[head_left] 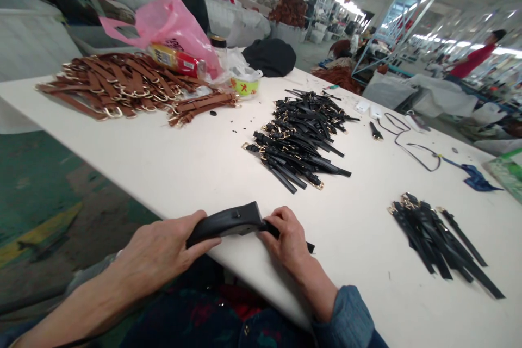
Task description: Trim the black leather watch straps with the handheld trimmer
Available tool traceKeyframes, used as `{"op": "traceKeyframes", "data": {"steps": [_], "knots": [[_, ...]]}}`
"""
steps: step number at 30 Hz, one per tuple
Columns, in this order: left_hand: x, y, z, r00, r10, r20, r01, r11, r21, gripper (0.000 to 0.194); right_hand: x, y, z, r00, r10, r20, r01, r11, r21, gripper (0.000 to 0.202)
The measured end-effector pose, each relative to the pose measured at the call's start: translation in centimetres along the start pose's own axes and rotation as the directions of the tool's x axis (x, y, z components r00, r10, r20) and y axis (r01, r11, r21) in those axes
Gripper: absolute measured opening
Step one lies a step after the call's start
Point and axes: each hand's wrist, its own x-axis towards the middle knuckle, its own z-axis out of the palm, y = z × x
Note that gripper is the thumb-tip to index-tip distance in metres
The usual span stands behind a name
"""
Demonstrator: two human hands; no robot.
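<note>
My left hand [171, 239] is closed around a black, curved, handle-shaped tool [230, 220] with a small knob on its upper face; I cannot make out its exact kind. Between the thumb and fingers of my right hand [287, 239] is a narrow black strap [271, 228]. One end of the strap meets the right end of the tool, and its other end shows beyond my wrist. Both hands are at the near edge of the white table [196, 174]. Past them lies a heap of black straps with gold buckles [305, 136].
A smaller bunch of black straps [440, 239] lies to the right. Brown buckled straps [122, 81] are piled at far left, near a pink plastic bag [171, 27] and a black cap [269, 57]. A thin cord [408, 141] curls at back right. A person in red [475, 60] stands farther off.
</note>
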Motion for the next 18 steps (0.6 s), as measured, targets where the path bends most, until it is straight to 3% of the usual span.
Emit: {"op": "traceKeyframes", "data": {"steps": [5, 12, 18], "knots": [[0.5, 0.6, 0.4, 0.999, 0.039, 0.032, -0.042, 0.994, 0.097, 0.052, -0.2, 0.9, 0.5, 0.992, -0.066, -0.104, 0.073, 0.995, 0.066, 0.017], [0.8, 0.8, -0.8, 0.997, 0.035, 0.071, -0.046, 0.985, 0.167, 0.051, 0.0, 1.5, 0.0, 0.986, -0.149, -0.073, 0.157, 0.980, 0.123, 0.015], [1.2, 0.8, -0.6, 0.996, 0.054, 0.066, -0.066, 0.976, 0.208, 0.053, 0.3, 0.2, -1.2, 0.989, -0.137, 0.051, 0.141, 0.985, -0.099, 0.009]]}}
